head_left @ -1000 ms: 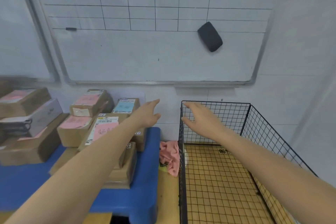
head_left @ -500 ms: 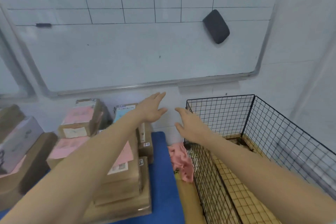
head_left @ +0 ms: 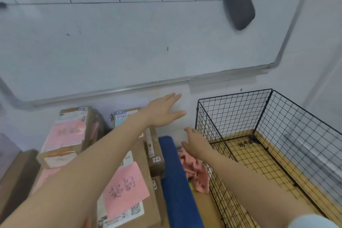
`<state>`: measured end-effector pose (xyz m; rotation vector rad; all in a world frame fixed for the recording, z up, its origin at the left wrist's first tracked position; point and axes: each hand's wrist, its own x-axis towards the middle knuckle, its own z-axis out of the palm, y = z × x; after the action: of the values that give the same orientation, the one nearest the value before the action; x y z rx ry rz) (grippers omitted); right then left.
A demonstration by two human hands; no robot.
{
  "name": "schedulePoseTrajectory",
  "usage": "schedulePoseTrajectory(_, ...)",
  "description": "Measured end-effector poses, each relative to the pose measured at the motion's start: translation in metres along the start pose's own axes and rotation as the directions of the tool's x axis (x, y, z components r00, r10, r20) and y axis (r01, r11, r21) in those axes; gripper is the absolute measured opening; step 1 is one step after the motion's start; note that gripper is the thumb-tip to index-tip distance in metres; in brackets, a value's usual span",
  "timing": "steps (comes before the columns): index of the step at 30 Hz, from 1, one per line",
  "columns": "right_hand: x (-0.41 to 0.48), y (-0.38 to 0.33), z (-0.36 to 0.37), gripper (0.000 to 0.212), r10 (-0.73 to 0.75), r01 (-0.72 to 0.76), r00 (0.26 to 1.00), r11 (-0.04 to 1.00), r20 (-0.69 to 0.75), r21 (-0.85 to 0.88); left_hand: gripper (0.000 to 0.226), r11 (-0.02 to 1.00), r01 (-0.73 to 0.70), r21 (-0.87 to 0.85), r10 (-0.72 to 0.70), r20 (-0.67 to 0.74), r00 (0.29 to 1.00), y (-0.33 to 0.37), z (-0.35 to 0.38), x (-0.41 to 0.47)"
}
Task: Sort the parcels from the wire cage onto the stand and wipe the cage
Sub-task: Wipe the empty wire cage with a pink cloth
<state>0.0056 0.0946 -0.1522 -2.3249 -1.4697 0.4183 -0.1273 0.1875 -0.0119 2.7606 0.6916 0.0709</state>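
Both bare arms reach forward. The left hand [head_left: 162, 112] hangs in the air with its fingers straight and slightly fanned, thumb apart, gripping nothing. Beneath its wrist and forearm sit the parcels [head_left: 133, 187] — brown cardboard boxes, taped, with printed labels and pink paper slips whose handwriting I can't read. They are stacked on the stand [head_left: 177, 181], whose rounded blue edge runs just left of the right hand's fingers. The right hand [head_left: 195, 145] is lower, fingers loosely extended and a little apart, holding nothing; their tips are foreshortened and hard to make out. Just under its palm lies a crumpled pink cloth [head_left: 197, 171], partly hidden by the wrist. Right of those fingers stands the wire cage [head_left: 231, 114] — thin black grid with square cells over a yellowish floor, its near end cut off. Above the left fingertips, a smooth whiteboard [head_left: 129, 42] carries a dark rounded eraser [head_left: 238, 6].
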Motion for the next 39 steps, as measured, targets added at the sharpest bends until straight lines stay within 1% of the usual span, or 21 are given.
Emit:
schedulePoseTrajectory(2,0.011,0.010,0.019,0.056,0.047,-0.047,0.997,0.999,0.062,0.001,0.072,1.000,0.001,0.006,-0.001,0.018,1.000,-0.006,0.001,0.005)
schedulePoseTrajectory(4,0.021,0.022,0.042,0.056,0.090,-0.086,0.988,0.996,0.123,-0.037,0.072,1.000,0.002,0.017,-0.003,0.027,1.000,-0.012,0.003,0.010)
schedulePoseTrajectory(7,0.036,0.041,0.074,0.052,0.133,-0.122,0.977,0.990,0.169,-0.074,0.072,1.000,-0.009,0.010,0.009,0.033,0.999,-0.017,0.004,0.016)
schedulePoseTrajectory(10,0.049,0.048,0.094,0.049,0.128,-0.108,0.970,0.989,0.206,-0.103,0.072,0.999,-0.032,0.019,0.031,0.050,0.998,-0.019,0.001,0.021)
schedulePoseTrajectory(12,0.055,0.050,0.103,0.055,0.108,-0.078,0.966,0.988,0.234,-0.132,0.072,0.999,-0.034,0.015,0.033,0.067,0.997,-0.019,-0.001,0.024)
schedulePoseTrajectory(14,0.059,0.054,0.114,0.065,0.089,-0.040,0.952,0.985,0.292,-0.168,0.070,0.999,-0.037,0.007,0.036,0.109,0.993,-0.017,-0.004,0.028)
schedulePoseTrajectory(17,0.055,0.063,0.129,0.086,0.138,-0.083,0.906,0.985,0.399,-0.153,0.065,0.998,-0.062,0.012,0.059,0.158,0.986,-0.015,-0.004,0.032)
schedulePoseTrajectory(18,0.053,0.066,0.135,0.089,0.148,-0.087,0.900,0.983,0.411,-0.163,0.064,0.998,-0.065,0.012,0.062,0.164,0.985,-0.015,-0.004,0.032)
schedulePoseTrajectory(20,0.048,0.070,0.143,0.085,0.156,-0.085,0.913,0.977,0.377,-0.198,0.061,0.998,-0.068,0.018,0.064,0.162,0.985,-0.014,-0.002,0.033)
schedulePoseTrajectory(23,0.041,0.071,0.146,0.074,0.198,-0.138,0.931,0.969,0.306,-0.205,0.058,0.997,-0.074,0.018,0.071,0.151,0.986,-0.013,0.001,0.034)
schedulePoseTrajectory(25,0.034,0.072,0.145,0.066,0.196,-0.136,0.928,0.970,0.318,-0.203,0.059,0.997,-0.074,0.023,0.069,0.165,0.984,-0.011,0.004,0.033)
schedulePoseTrajectory(26,0.031,0.072,0.144,0.060,0.211,-0.157,0.918,0.971,0.336,-0.180,0.059,0.997,-0.076,0.025,0.070,0.180,0.981,-0.009,0.005,0.032)
schedulePoseTrajectory(28,0.028,0.069,0.137,0.046,0.264,-0.248,0.903,0.965,0.338,-0.090,0.060,0.997,-0.074,0.027,0.066,0.225,0.972,-0.005,0.006,0.029)
schedulePoseTrajectory(30,0.027,0.064,0.124,0.046,0.289,-0.287,0.908,0.956,0.303,-0.053,0.061,0.997,-0.072,0.030,0.062,0.256,0.965,0.000,0.006,0.025)
schedulePoseTrajectory(32,0.030,0.057,0.107,0.046,0.266,-0.260,0.924,0.964,0.273,-0.060,0.061,0.997,-0.072,0.023,0.064,0.257,0.964,0.004,0.004,0.020)
schedulePoseTrajectory(34,0.031,0.044,0.084,0.036,0.221,-0.207,0.944,0.975,0.244,-0.081,0.061,0.998,-0.066,0.002,0.064,0.232,0.971,0.009,0.000,0.015)
schedulePoseTrajectory(36,0.031,0.028,0.060,0.030,0.176,-0.159,0.966,0.982,0.187,-0.102,0.061,0.998,-0.067,-0.009,0.068,0.170,0.983,0.014,-0.006,0.010)
schedulePoseTrajectory(39,0.025,0.001,0.018,0.027,0.081,-0.068,0.993,0.985,0.081,-0.158,0.066,0.998,-0.069,0.010,0.069,0.041,0.997,0.021,-0.019,0.002)
